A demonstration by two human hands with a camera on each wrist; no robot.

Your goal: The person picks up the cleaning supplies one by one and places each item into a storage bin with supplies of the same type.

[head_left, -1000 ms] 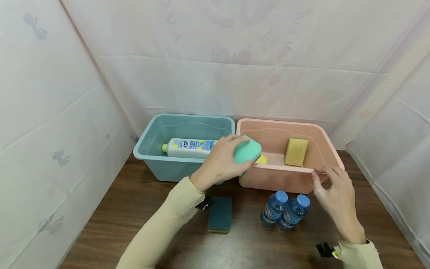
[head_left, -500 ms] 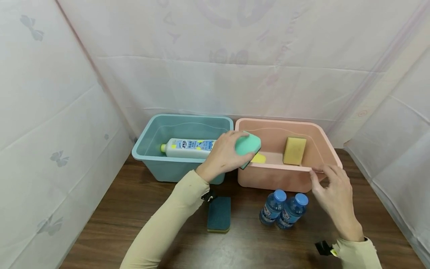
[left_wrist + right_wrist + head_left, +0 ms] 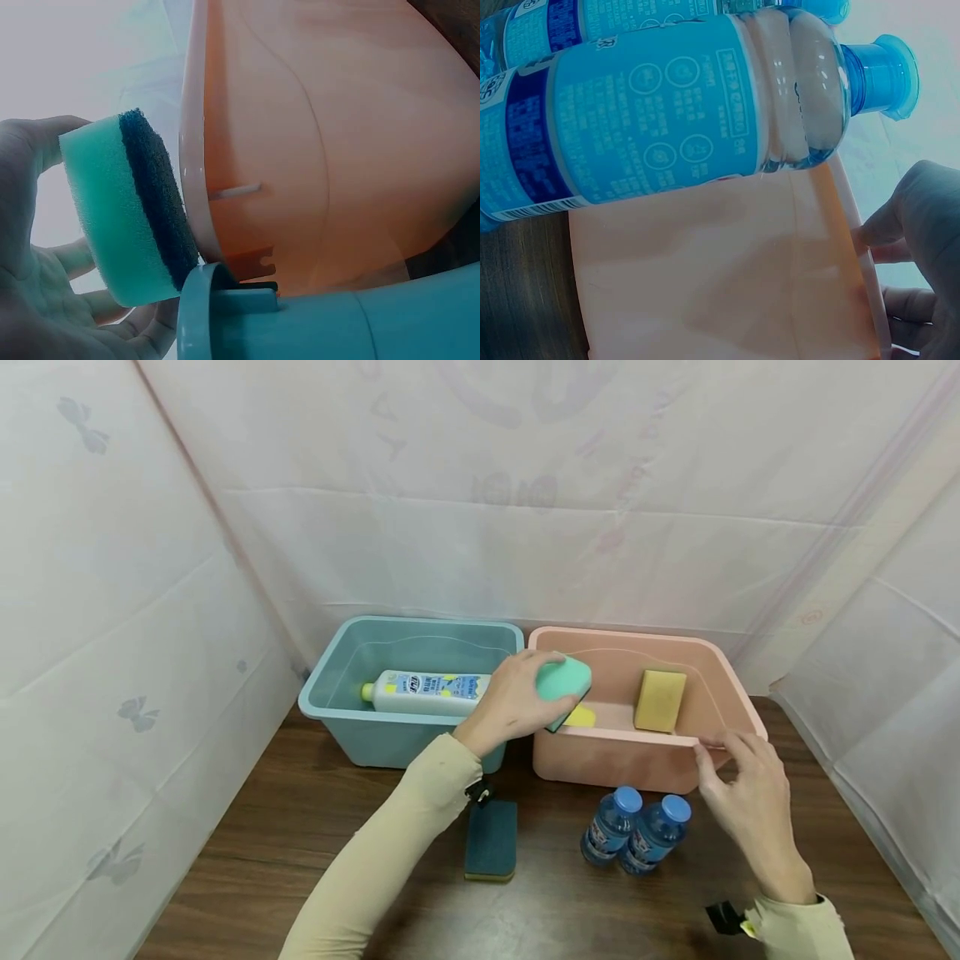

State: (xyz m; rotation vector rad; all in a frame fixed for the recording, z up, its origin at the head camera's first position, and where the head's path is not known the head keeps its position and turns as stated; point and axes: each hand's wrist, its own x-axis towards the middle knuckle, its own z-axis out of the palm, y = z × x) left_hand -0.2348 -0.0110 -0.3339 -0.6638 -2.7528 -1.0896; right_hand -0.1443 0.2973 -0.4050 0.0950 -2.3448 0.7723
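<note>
My left hand [image 3: 513, 697] grips a mint-green sponge [image 3: 564, 680] over the left end of the pink bin [image 3: 630, 760]. A dark scouring layer [image 3: 159, 199] backs this sponge, seen in the left wrist view. Inside the pink bin a yellow sponge [image 3: 660, 701] leans upright, and a smaller yellow piece [image 3: 581, 717] lies near the front wall, partly hidden. My right hand [image 3: 746, 802] pinches the front rim of the pink bin near its right corner; in the right wrist view the thumb is on the rim's outside and the fingers [image 3: 907, 304] reach behind it.
A blue-green bin [image 3: 405, 739] stands directly left of the pink one, with a white bottle [image 3: 431, 692] lying in it. Two blue-capped bottles [image 3: 611, 825] stand in front of the pink bin. A dark-topped sponge [image 3: 491, 839] lies on the wooden table [image 3: 555, 914]. White sheeting encloses the back and sides.
My left hand has moved slightly right and up with the green sponge, further over the pink bin. The right hand keeps its place on the rim.
</note>
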